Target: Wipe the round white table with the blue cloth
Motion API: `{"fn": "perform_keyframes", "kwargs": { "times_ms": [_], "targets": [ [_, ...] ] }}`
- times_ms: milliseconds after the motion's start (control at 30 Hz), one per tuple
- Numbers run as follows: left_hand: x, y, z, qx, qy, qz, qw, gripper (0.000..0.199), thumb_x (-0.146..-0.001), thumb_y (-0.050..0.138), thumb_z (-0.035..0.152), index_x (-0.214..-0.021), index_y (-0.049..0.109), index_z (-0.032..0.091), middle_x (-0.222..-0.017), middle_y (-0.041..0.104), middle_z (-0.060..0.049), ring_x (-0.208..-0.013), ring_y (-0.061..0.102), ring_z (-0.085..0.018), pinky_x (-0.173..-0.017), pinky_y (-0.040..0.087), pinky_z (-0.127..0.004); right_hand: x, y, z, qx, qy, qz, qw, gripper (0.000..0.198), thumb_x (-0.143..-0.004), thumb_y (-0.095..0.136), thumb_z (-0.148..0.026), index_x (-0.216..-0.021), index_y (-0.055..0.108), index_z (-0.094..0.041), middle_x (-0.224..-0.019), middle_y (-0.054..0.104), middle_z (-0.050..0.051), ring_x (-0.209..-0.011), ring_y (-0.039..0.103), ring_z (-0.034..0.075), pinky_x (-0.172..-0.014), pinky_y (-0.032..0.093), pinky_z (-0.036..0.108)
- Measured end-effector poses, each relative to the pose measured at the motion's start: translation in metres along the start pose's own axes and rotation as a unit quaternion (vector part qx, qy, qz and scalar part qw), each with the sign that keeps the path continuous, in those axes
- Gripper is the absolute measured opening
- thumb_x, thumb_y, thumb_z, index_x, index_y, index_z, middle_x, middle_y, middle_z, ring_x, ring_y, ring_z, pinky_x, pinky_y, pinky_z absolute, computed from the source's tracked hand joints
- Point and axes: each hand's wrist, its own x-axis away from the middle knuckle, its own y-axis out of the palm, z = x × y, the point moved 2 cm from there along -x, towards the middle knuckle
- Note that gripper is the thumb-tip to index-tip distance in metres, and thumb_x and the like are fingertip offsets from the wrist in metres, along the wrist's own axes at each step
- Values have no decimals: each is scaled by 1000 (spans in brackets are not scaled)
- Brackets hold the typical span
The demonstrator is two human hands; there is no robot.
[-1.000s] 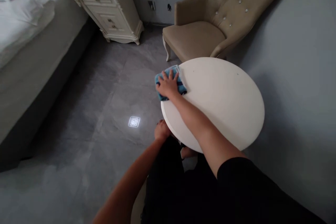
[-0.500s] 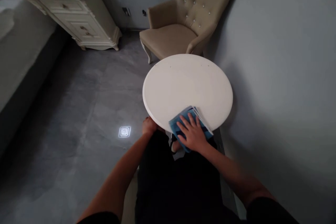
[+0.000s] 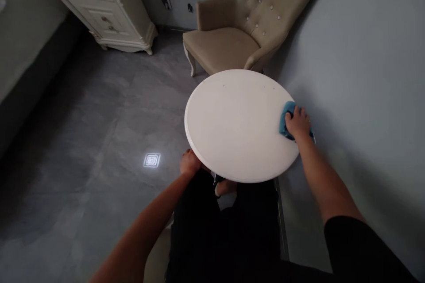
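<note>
One head view to go on: right hand has its fingers curled over a blue cloth, gripping it at the right edge of a white round table. Left hand is by the near-left rim, fingers too hidden to call. Looks mid-wipe to me, with dark specks left toward the far side. No readable labels; the bright floor square's markings are illegible.

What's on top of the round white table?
A blue cloth, under the right hand, at the right edge of the table, plus small specks toward the far side. The surface beneath the cloth is hidden.
</note>
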Motion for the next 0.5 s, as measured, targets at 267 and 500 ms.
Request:
{"fn": "perform_keyframes", "kwargs": {
  "times_ms": [267,500],
  "targets": [
    [-8,2,-10,9,9,-24,1000,37,-110,65,33,-142,83,23,-143,80,-19,-142,69,-37,-122,54,-49,-143,-3,-128,-26,52,-13,998,75,-123,33,-52,-183,45,-10,-174,52,37,-157,53,53,-128,37,78],
    [-10,0,-12,8,35,-22,999,37,-113,59,30,-138,86,23,-145,80,-17,-143,68,-37,-124,53,-49,-155,15,-300,-9,-113,-35,993,78,-123,9,-42,-185,38,-5,-188,30,37,-173,29,54,-124,30,87]
  ]
}}
